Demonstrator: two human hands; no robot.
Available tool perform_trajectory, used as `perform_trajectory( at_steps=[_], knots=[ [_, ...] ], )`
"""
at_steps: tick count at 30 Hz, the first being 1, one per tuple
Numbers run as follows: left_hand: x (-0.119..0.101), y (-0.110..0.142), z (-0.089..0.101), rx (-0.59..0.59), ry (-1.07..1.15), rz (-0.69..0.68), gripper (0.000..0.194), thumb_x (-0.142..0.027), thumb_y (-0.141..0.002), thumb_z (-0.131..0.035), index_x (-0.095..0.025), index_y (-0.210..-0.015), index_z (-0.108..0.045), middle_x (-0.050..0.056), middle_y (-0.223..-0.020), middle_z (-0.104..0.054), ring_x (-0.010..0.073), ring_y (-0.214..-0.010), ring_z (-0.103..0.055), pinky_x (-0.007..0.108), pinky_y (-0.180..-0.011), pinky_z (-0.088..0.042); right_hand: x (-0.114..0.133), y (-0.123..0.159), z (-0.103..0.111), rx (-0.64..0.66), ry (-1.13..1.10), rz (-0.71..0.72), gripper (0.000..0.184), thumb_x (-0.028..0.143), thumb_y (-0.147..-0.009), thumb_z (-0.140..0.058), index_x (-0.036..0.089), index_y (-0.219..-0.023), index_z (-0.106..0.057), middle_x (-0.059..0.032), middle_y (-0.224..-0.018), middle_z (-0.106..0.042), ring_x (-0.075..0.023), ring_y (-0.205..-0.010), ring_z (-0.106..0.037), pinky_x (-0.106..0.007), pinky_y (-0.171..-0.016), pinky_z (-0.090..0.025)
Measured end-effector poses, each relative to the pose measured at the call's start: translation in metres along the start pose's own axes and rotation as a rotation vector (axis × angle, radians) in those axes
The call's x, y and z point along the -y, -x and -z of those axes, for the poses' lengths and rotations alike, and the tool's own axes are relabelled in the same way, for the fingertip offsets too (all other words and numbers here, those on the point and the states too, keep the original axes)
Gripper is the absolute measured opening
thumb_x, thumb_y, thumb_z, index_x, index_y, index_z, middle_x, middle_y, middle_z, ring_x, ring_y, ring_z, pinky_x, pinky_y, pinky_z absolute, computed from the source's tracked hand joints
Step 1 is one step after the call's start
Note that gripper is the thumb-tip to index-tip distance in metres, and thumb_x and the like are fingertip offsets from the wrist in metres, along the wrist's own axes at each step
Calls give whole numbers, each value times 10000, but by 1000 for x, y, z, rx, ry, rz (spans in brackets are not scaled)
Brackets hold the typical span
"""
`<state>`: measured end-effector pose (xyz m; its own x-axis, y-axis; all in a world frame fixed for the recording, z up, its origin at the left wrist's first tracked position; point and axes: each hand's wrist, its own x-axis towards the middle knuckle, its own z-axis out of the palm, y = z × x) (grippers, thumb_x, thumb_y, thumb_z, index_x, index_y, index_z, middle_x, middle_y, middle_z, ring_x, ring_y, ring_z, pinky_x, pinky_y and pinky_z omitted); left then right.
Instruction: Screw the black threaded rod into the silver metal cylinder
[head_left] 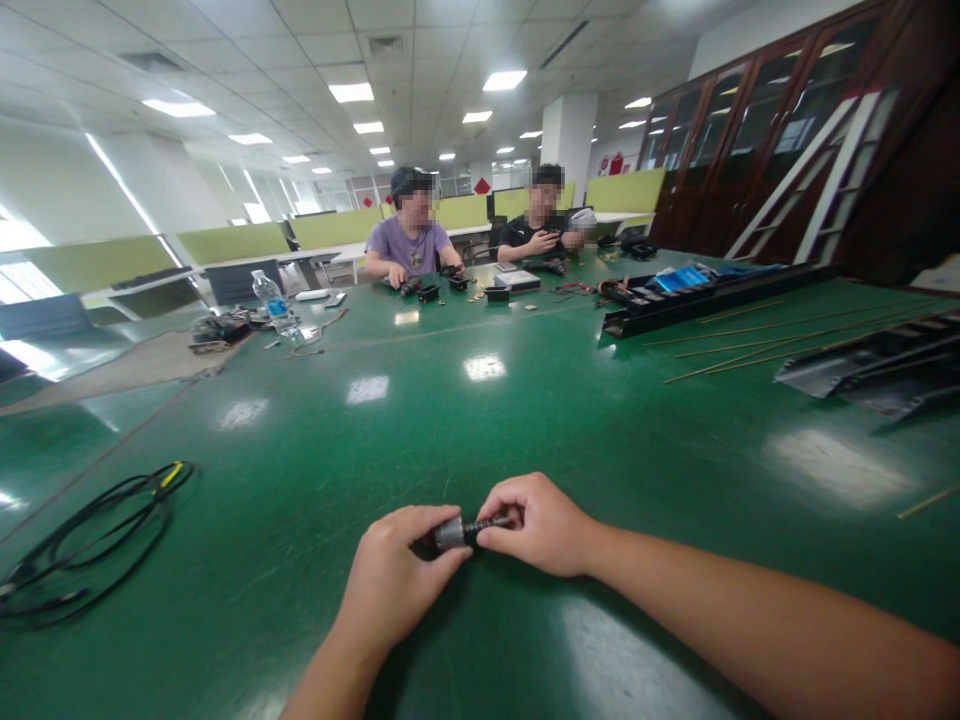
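Note:
Near the front of the green table (465,430), my left hand (405,565) has its thumb and fingers closed around a short silver metal cylinder (451,533) that looks like a small motor. A thin, dark ridged shaft (480,525) sticks out of the cylinder toward the right. Thumb and fingertips of my right hand (536,525) pinch the far end of this shaft. The piece lies nearly level between the two hands. Fingers hide the left end of the cylinder and the tip of the shaft.
A coiled black cable (112,530) lies at the left. Long black metal channels (697,300) and thin brass-coloured rods (735,365) lie at the right. A plastic bottle (271,300) stands at the far left. Two people (409,235) sit across the table among small black parts.

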<state>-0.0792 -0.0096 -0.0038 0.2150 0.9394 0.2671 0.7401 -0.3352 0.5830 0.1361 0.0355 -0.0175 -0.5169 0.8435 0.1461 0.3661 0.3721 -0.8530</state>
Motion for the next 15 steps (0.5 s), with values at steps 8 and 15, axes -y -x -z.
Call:
perform_trajectory(
  at_steps=[8, 15],
  knots=[
    [-1, -1, 1, -4, 8, 9, 300, -262, -743, -774, -289, -1039, -737, 11, -999, -749, 227, -920, -700, 352, -869, -552, 2, 1, 0, -8, 12, -3, 151, 290, -747, -707, 154, -805, -734, 36, -555, -529, -88, -487, -418, -211, -471, -294],
    [-1, -1, 2, 10, 13, 22, 303, -254, -749, -774, -301, -1045, -732, -7, -1015, -746, 217, -943, -695, 346, -885, -541, 1, 0, 0, -12, 23, -8, 154, 298, -748, -702, 156, -800, -733, 39, -545, -515, -89, -483, -408, -216, -472, -291]
  ],
)
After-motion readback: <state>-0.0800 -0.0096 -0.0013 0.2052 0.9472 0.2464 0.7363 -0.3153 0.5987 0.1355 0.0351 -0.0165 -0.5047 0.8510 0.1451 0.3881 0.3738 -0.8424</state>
